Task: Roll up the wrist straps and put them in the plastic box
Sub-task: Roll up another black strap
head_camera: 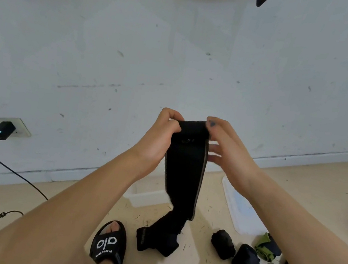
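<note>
Left hand (161,130) and right hand (223,144) pinched top end of black wrist strap (183,167), held up before white wall (179,64). Strap hung down, lower end bunched on floor (67,197). Rolled straps (223,243) lay right of it. Plastic box (142,197) and lid (240,208) sat behind. Charger (2,130) plugged at left.
</note>
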Demonstrator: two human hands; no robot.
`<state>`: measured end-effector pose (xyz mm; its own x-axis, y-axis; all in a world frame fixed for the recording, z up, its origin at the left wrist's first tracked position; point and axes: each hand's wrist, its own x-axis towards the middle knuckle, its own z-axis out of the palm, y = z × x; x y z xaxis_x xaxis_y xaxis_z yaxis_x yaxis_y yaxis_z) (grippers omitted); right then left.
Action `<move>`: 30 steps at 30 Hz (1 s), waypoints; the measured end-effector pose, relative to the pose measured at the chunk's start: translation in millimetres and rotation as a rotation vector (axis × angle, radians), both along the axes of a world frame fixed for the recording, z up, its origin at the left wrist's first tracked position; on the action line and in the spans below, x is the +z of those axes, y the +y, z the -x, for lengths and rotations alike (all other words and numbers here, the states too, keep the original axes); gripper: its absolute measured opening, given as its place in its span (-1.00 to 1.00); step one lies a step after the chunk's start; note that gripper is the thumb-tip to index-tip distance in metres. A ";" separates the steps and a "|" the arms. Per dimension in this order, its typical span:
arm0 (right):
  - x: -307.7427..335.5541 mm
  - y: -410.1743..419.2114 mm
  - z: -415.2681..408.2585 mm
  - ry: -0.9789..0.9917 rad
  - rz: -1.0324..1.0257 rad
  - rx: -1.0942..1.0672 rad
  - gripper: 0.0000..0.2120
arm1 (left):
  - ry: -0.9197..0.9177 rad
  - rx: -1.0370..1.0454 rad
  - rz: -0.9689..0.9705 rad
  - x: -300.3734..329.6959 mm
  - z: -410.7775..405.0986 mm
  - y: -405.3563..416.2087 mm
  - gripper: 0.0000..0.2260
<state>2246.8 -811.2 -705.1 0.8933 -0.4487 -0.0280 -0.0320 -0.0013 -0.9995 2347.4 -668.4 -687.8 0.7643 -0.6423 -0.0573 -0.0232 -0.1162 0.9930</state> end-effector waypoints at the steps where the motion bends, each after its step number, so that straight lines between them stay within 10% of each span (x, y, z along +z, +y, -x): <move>1: 1.4 -0.9 -3.6 -0.007 -0.051 -0.092 -0.72 | -0.015 0.027 -0.005 2.2 -0.8 -0.8 -0.82; 10: -6.5 14.4 -5.4 0.071 -0.117 -0.086 -0.48 | -0.020 -0.136 -0.073 -11.0 19.2 -7.7 -0.81; 23: -4.2 0.9 0.8 -0.115 0.040 -0.050 -0.95 | 0.043 -0.100 0.023 -11.4 9.6 -13.0 -0.69; 30: -2.8 2.5 2.4 -0.051 0.008 -0.006 -0.85 | -0.059 -0.069 -0.011 -11.1 7.1 -10.0 -0.82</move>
